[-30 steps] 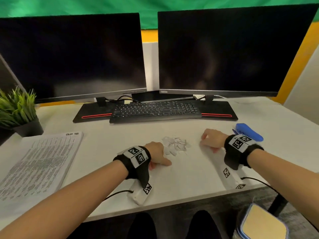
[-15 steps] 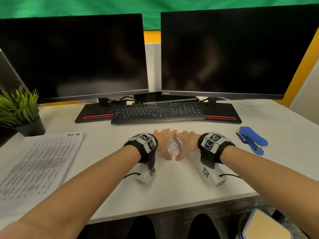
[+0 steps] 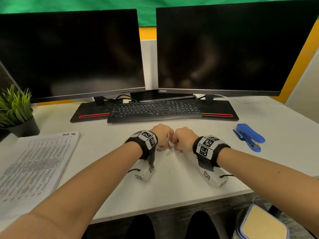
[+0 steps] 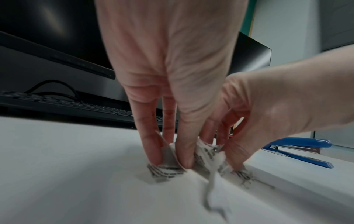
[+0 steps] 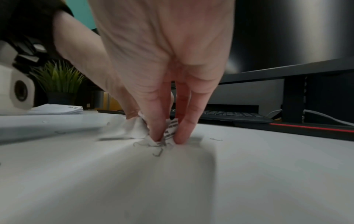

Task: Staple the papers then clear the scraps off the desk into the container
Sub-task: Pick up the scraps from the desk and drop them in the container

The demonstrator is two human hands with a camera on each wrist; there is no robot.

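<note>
pinching from both sides, the left hand (image 3: 161,135) and the right hand (image 3: 183,138) were pressed together over a small heap of paper scraps (image 3: 170,145) on the white desk (image 3: 103,131), just in front of the keyboard (image 3: 153,109). the left fingers (image 4: 151,145) were curled down onto printed scraps, and the right fingers (image 5: 184,121) were closed on others (a few pieces lay loose on the desk beneath the hands). bent staples (image 5: 158,152) were scattered beside the right fingertips. the stack of printed papers (image 3: 36,163) was laid at the desk's left, near a potted plant (image 3: 15,111). a blue stapler (image 3: 250,137) was set well apart on the right. the container (image 3: 262,225), with a blue rim, was seen below the desk edge at the lower right.
</note>
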